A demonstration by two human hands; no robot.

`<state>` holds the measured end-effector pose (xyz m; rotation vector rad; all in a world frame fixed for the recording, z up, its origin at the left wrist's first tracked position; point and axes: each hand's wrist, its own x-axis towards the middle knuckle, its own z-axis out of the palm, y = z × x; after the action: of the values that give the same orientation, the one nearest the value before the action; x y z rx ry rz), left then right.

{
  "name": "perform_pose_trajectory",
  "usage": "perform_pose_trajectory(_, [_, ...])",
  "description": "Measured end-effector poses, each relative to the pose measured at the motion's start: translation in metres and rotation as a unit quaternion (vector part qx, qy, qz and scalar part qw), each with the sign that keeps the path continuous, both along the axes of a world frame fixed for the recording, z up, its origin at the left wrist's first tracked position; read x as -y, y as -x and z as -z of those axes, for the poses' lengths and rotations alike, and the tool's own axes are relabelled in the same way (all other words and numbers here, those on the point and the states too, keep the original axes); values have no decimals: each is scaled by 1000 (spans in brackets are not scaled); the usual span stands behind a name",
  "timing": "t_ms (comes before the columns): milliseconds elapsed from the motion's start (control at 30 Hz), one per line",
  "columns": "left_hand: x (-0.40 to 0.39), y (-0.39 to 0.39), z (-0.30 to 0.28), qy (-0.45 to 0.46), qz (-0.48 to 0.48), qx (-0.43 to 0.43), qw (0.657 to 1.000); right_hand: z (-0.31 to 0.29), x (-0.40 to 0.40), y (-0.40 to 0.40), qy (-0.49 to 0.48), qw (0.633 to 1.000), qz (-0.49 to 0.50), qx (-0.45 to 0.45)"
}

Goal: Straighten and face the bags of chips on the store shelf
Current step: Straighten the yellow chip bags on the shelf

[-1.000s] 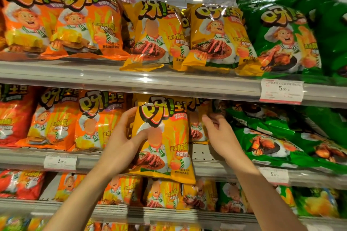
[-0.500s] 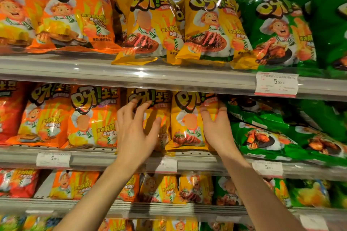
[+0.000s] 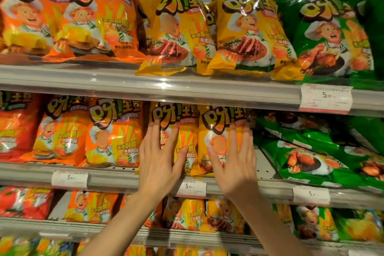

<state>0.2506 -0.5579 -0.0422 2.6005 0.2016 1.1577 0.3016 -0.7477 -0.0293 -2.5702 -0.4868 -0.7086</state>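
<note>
We have both hands up at the middle shelf (image 3: 128, 174). Our left hand (image 3: 159, 164) is wide open, fingers spread, lying flat on the front of one yellow bag (image 3: 185, 129). Our right hand (image 3: 232, 164) is open the same way, flat on the yellow bag next to it (image 3: 216, 131). Neither hand is holding anything; they only press on the bags. We think flat palms are used because a puffy bag slides and tips, and a soft push sets it back without squashing the chips. The two yellow bags stand up side by side, touching, with their pictures facing us, close to the shelf's front edge. To the left, the orange bags (image 3: 112, 133) already stand in a neat row. To the right, the green bags (image 3: 307, 156) lie flat and tipped over, with a bare bit of shelf between them and our yellow ones. They look like the next ones to fix. A price tag (image 3: 192, 188) sits on the shelf rail just under our hands.
</note>
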Motion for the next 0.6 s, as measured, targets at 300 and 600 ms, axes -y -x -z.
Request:
perform_pose_trajectory(300, [-2,2,-1,18,47,-28,998,7,0,4,-87,988,-46,121])
perform_pose_trajectory(600, [-22,43,-12,70,123,60,988,-12,37,36,-255,954,-98,-123])
